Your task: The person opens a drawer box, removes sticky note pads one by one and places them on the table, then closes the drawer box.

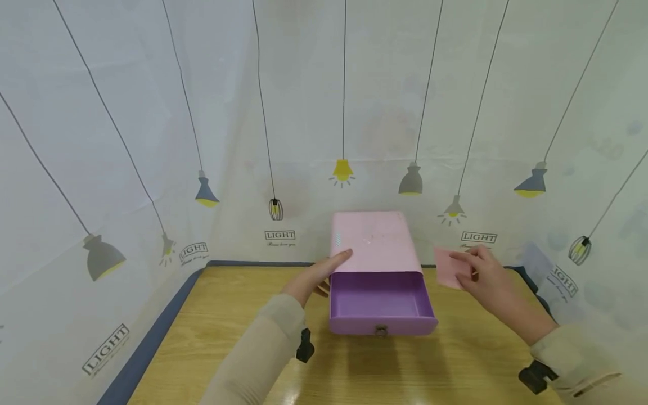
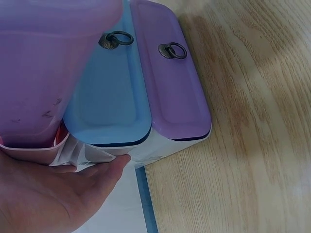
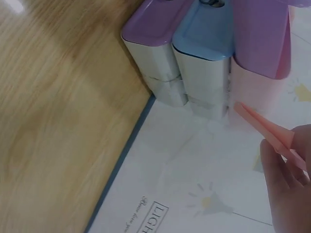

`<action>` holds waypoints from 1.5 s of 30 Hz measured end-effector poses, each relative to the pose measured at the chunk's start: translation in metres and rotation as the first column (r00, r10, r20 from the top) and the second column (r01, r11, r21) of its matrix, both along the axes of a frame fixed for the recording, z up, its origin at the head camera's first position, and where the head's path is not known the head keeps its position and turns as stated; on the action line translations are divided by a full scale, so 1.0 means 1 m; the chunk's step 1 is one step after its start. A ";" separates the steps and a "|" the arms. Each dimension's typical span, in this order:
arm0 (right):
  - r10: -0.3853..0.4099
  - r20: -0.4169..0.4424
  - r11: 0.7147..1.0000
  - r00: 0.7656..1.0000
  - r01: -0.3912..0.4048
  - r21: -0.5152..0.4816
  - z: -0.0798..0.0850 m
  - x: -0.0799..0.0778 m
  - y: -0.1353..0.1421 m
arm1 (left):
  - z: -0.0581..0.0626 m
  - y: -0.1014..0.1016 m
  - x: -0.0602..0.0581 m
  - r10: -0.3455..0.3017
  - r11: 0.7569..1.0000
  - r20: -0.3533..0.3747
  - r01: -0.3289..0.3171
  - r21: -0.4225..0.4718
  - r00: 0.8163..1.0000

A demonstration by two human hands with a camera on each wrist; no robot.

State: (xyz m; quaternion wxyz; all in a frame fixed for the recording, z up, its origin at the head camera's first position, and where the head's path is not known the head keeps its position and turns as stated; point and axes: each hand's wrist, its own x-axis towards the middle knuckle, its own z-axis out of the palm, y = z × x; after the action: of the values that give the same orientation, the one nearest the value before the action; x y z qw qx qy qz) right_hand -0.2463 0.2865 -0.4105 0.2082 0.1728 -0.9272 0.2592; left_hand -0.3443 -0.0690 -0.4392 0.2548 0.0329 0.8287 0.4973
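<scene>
A small drawer unit (image 1: 374,242) with a pink top stands at the back of the table. Its top purple drawer (image 1: 383,325) is pulled out, and the part of its inside that shows holds nothing. Below it, a blue drawer (image 2: 109,97) and another purple drawer (image 2: 177,92) are closed, each with a ring pull. My left hand (image 1: 315,277) rests against the unit's left side, thumb on the top, fingers fairly straight along the side. To the right of the unit, my right hand (image 1: 488,281) pinches pink sticky notes (image 1: 448,269) between thumb and fingers, apart from the drawer.
The wood-grain table (image 1: 228,315) extends in front and to both sides. Behind it hangs a white cloth (image 1: 304,112) printed with lamps, with a dark blue edge (image 1: 167,320) along the table. Dark camera mounts (image 1: 305,346) sit on both wrists.
</scene>
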 end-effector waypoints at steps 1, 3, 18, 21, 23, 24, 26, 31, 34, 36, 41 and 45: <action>-0.002 -0.015 1.000 1.000 0.002 0.000 -0.003 -0.002 0.001 | 0.001 0.000 0.000 0.001 1.000 0.000 -0.001 -0.003 1.000; 0.000 -0.040 1.000 0.999 0.000 -0.009 -0.010 -0.006 0.001 | 0.002 0.000 -0.001 0.007 1.000 -0.003 -0.007 -0.007 1.000; -0.028 0.207 0.999 0.978 0.032 -0.016 -0.049 -0.015 0.007 | -0.005 0.004 -0.001 0.020 1.000 0.013 -0.020 -0.007 1.000; -0.033 0.215 0.999 0.976 0.039 -0.023 -0.060 -0.021 0.008 | -0.006 0.004 -0.002 0.024 1.000 0.006 -0.024 -0.014 1.000; -0.032 0.226 0.999 0.974 0.039 -0.030 -0.067 -0.025 0.009 | -0.006 0.004 -0.003 0.028 0.999 0.002 -0.028 -0.018 1.000; -0.028 0.233 0.999 0.972 0.038 -0.037 -0.070 -0.027 0.009 | -0.006 0.004 -0.003 0.033 0.999 0.000 -0.033 -0.021 0.999; -0.022 0.250 0.999 0.968 0.032 -0.038 -0.077 -0.030 0.010 | -0.005 0.003 -0.003 0.037 0.999 -0.003 -0.037 -0.024 0.999; -0.037 0.328 0.999 0.944 0.044 -0.015 -0.098 -0.037 0.015 | -0.003 0.003 -0.001 0.032 0.999 -0.003 -0.032 -0.033 0.999; -0.039 0.368 0.999 0.929 0.047 -0.011 -0.111 -0.039 0.020 | -0.003 0.004 0.001 0.032 0.999 0.001 -0.032 -0.031 0.999; -0.039 0.387 0.999 0.921 0.045 -0.008 -0.118 -0.040 0.023 | -0.003 0.003 0.001 0.035 0.999 -0.001 -0.035 -0.030 0.999; -0.072 0.446 0.997 0.892 0.072 0.018 -0.129 -0.044 0.028 | -0.003 0.003 0.000 0.038 0.999 -0.006 -0.038 -0.024 0.999; -0.103 0.481 0.995 0.871 0.092 0.046 -0.135 -0.047 0.032 | -0.004 0.002 -0.001 0.037 0.999 -0.006 -0.038 -0.016 0.999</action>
State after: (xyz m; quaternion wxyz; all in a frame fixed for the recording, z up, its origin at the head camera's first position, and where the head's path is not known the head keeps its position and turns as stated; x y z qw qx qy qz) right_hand -0.2934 0.3187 -0.5456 -0.0185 0.0579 -0.9601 0.2731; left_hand -0.3451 -0.0673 -0.4428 0.2435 0.0166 0.8339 0.4950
